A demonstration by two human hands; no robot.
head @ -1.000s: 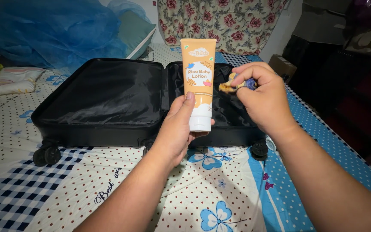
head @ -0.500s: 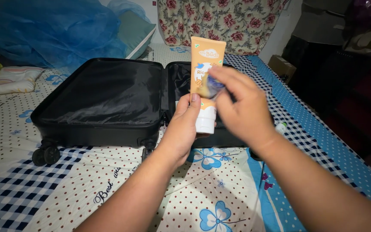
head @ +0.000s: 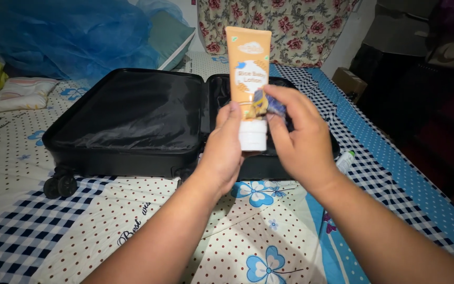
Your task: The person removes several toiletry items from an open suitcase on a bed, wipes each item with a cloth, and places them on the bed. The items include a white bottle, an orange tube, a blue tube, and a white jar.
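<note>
a person's two bare arms reach up from the bottom of the frame over a bed. the left hand (head: 226, 150), at centre, is closed around the lower part of an orange lotion tube (head: 248, 73), thumb on the near side, holding it upright on its white cap (head: 252, 140) so the printed front faces the viewer, as if to show or check it. the right hand (head: 299, 139), just right of centre, pinches a small blue and yellow item (head: 265, 104) between fingertips and presses it against the tube's front; what the item is cannot be told.

behind the hands, across the middle of the frame, a black suitcase (head: 132, 113) lies open and flat on its wheels, its dark lining showing nothing inside, and the tube hangs above its right half. the bedsheet (head: 80, 221) is patchwork, with red dots, blue checks and blue flowers. a small white tube (head: 344, 161) lies on the sheet at the right, beside the suitcase corner. blue netting (head: 69, 39) and pillows fill the upper left, and a floral curtain (head: 311, 26) hangs at the top.
</note>
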